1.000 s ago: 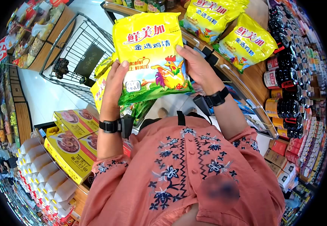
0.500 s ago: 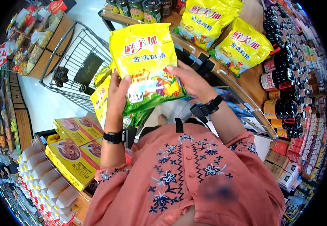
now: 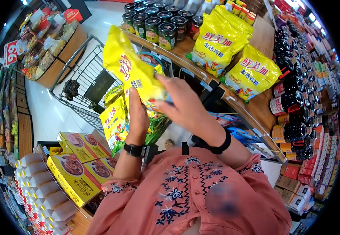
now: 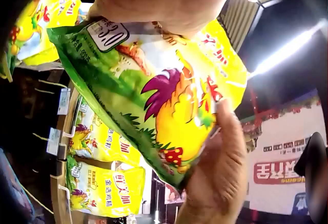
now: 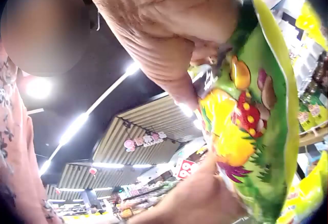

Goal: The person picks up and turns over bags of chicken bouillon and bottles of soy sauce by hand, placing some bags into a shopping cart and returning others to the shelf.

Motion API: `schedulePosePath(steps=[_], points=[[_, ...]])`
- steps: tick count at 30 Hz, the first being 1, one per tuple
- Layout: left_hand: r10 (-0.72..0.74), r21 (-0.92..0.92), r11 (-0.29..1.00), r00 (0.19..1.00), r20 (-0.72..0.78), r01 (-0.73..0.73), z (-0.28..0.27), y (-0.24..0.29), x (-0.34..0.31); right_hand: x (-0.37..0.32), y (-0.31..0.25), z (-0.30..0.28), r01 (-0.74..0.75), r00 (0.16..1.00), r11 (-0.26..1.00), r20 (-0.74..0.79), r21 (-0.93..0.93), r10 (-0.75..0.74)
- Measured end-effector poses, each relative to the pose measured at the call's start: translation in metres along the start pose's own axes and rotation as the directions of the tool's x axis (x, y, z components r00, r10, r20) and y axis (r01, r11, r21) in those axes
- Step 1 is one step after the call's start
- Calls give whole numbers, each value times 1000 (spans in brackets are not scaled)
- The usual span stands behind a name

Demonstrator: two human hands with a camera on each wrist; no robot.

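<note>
A yellow bag of chicken bouillon (image 3: 130, 64), printed with red and dark lettering, is held between both hands and tilted in the head view. My left hand (image 3: 138, 119) grips its near side, thumb up against the front. On the bag's right side, my right hand (image 3: 187, 103) pinches the lower edge with thumb and fingers. The left wrist view shows the bag's printed rooster (image 4: 174, 106) and green lower edge, with the right hand (image 4: 218, 178) at one side. In the right wrist view the green bottom (image 5: 266, 147) faces the camera below the right hand (image 5: 169, 34).
More yellow bags (image 3: 223, 41) stand on a wooden shelf (image 3: 181, 58) beside dark-lidded jars (image 3: 152, 29). Another yellow bag (image 3: 113, 119) lies below the held one. A shopping cart (image 3: 91, 78) stands at left, with yellow boxes (image 3: 74, 178) nearer and dark bottles (image 3: 291, 105) at right.
The bag has turned from facing the head camera to a steep tilt, its top swinging left. My right hand has come inward across its lower part. The head view now takes in more of the shelf.
</note>
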State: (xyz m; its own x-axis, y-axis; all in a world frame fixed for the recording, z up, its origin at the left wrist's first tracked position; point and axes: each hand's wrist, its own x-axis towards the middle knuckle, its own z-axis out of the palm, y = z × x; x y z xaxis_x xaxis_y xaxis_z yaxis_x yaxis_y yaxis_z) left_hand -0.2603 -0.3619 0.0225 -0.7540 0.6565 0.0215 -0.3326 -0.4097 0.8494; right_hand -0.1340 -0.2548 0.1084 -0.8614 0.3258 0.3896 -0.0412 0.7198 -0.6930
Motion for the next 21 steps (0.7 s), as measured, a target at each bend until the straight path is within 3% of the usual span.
schedulePosePath(steps=[3,5,9,13,16,21], points=[[-147,-122,980,986,77,155,-4,-5,0,-9,-27,0,79,987,996,137,39,-84],[-280,-307,891,937,208,334,-4,-3,-6,-17,-32,3,139,977,988,156,63,-147],[-369,-488,678,829,419,549,1,9,-9,-23,-43,11,238,938,964,232,117,-259],[-368,-522,570,765,529,635,3,17,-12,-21,-47,13,275,903,934,272,229,-332],[-359,-529,526,738,571,666,1,17,-13,-19,-48,17,277,896,872,220,403,-386],[-349,-533,489,715,605,690,2,21,-18,-19,-56,18,289,884,847,214,447,-415]])
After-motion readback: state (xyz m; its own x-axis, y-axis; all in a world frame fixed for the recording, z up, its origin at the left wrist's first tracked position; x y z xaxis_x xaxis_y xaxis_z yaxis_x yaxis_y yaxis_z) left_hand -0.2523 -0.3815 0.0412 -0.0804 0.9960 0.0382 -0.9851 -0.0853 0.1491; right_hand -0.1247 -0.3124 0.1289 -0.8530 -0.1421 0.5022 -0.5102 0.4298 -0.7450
